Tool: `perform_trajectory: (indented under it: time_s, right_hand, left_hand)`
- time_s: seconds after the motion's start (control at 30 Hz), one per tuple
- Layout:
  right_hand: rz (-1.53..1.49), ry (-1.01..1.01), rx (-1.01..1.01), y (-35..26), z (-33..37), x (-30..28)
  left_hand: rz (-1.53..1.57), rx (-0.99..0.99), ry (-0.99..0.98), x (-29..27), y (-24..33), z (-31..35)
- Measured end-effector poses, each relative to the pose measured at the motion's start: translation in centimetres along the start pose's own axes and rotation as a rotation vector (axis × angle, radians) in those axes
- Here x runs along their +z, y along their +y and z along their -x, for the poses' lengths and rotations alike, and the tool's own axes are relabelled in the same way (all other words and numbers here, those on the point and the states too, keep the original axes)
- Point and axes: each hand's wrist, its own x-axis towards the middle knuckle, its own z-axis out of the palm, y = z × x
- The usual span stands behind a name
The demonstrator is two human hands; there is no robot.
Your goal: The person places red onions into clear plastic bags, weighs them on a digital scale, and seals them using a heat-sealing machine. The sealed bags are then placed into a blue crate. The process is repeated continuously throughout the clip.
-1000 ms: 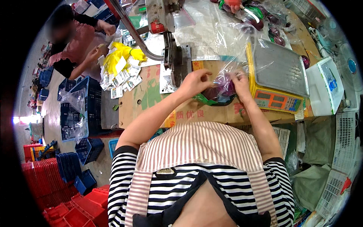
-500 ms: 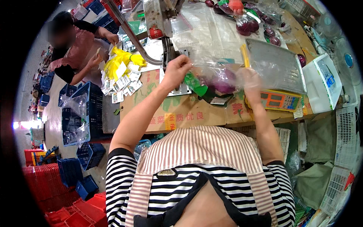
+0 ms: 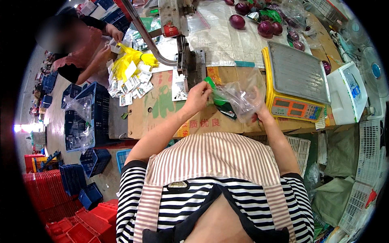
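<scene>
A clear plastic bag (image 3: 243, 97) with a green and black printed part is stretched between my hands above the cardboard tabletop. My left hand (image 3: 198, 97) is closed, pinching the bag at its green edge. At the bag's other side is my right hand (image 3: 260, 108), its fingers curled on the clear film and partly covered by it. No onion shows inside the bag. Just beyond my left hand stands a metal bench device (image 3: 184, 60) with a curved rail and a red part.
Right of my hands stands a yellow scale (image 3: 298, 108) with a metal pan (image 3: 298, 71). Red onions (image 3: 237, 21) lie on the far white sheet. Yellow mesh bags (image 3: 127, 65) and labels (image 3: 131, 85) sit at left, near another person (image 3: 81, 48). Blue crates (image 3: 89, 117) stand below.
Purple onions seen at the bag between my hands are no longer there. My right hand has moved lower. The red-gloved hand at the far side is gone, and loose onions show there.
</scene>
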Motion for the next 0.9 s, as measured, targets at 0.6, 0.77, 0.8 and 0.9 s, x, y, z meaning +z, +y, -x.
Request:
perform_trajectory:
  time_s: [0.6,0.77,0.8,0.9]
  right_hand:
    - [-0.455,-0.114,0.588,-6.2,0.0,2.8]
    - [0.009,0.008,0.381,-6.9,-0.6,2.2]
    - [0.099,-0.028,0.355,-6.4,-0.3,2.2]
    - [0.214,-0.099,0.279,-3.8,0.1,1.0]
  left_hand:
    - [1.610,-0.921,-0.498,7.3,-1.8,2.5]
    - [1.249,-0.530,-0.053,4.6,0.0,-2.0]
    - [1.090,-0.553,-0.101,5.9,-1.2,-0.9]
    - [0.617,-0.446,-0.156,5.7,1.3,1.3]
